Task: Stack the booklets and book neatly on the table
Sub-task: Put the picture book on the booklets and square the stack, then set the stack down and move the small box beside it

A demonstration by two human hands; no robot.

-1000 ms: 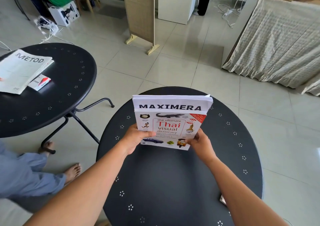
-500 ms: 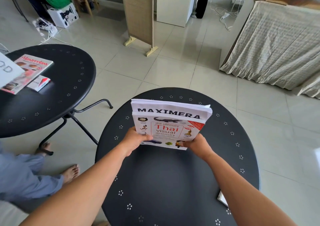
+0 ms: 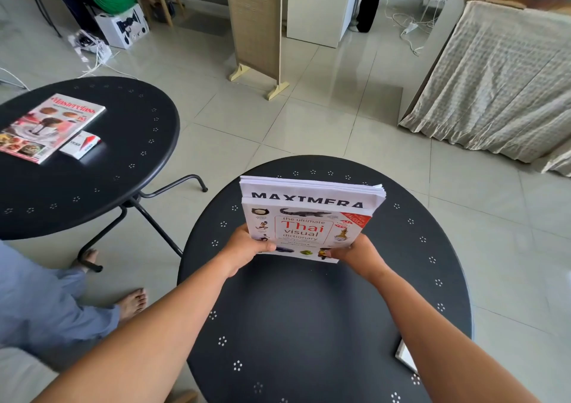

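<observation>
As the stack has come down toward the table (image 3: 309,325) at lower centre, the book (image 3: 304,232) has slid up over the booklets (image 3: 312,191), half hiding their "MAXIMERA" title. Both hands stay closed on the stack's near corners, left hand (image 3: 247,248) and right hand (image 3: 355,253). Edges look nearly squared, so setting down seems close.

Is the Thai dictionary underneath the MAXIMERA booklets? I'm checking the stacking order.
No: the Thai visual dictionary lies on top of the MAXIMERA booklets, whose white pages and title stick out beyond its far edge, with both hands gripping the near edge.
</observation>
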